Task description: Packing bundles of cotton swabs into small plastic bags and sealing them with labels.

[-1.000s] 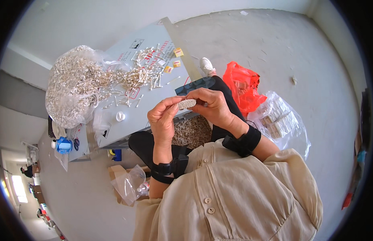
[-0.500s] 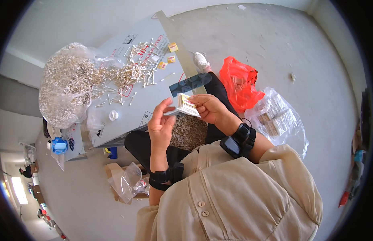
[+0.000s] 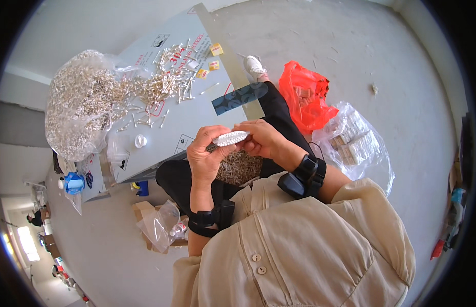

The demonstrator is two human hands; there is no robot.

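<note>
Over my lap I hold a small pack of cotton swabs (image 3: 230, 138), its densely packed white tips turned up toward me. My left hand (image 3: 203, 153) grips its left end, thumb in front and fingers behind. At the other end, my right hand (image 3: 266, 140) has its fingers bent against the pack; part of them is hidden. Below both hands, a mass of loose cotton swabs (image 3: 239, 168) lies between my legs; whatever holds it is mostly hidden. More loose cotton swabs (image 3: 163, 87) are strewn over the table (image 3: 192, 115), spilling from a large clear bag of swabs (image 3: 76, 107).
Small yellow boxes (image 3: 216, 49) lie near the table's far right edge. A white round cap (image 3: 140, 140) sits nearer. On the floor to the right are a red plastic bag (image 3: 302, 94) and a clear bag of white packs (image 3: 355, 146). A cardboard box (image 3: 145, 225) stands below the table.
The pack has turned from showing its printed face to showing its swab tips. My left hand, apart from it before, has closed on its left end.
</note>
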